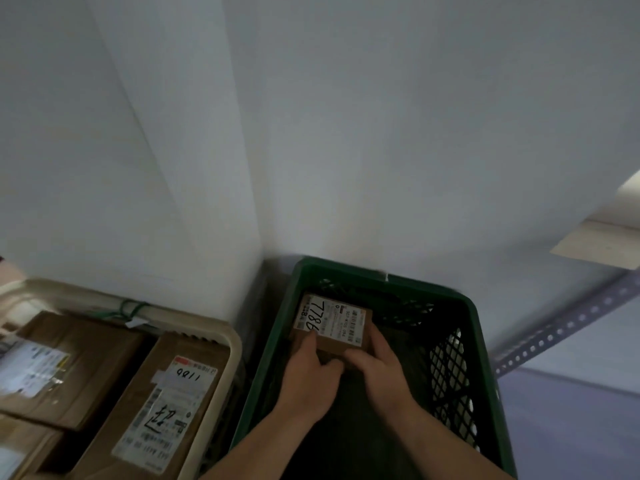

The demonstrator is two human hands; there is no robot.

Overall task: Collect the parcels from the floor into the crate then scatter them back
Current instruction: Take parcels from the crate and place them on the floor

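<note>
Cardboard parcel — near edge hidden under left hand, right hand.

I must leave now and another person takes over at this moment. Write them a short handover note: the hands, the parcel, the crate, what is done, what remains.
Left hand and right hand: both grip the small labelled parcel, inside the green crate.
Done: this one parcel is in the crate; no other shows there.
Left: the picture cannot tell whether it goes in or comes out; look down for further parcels first.
</note>
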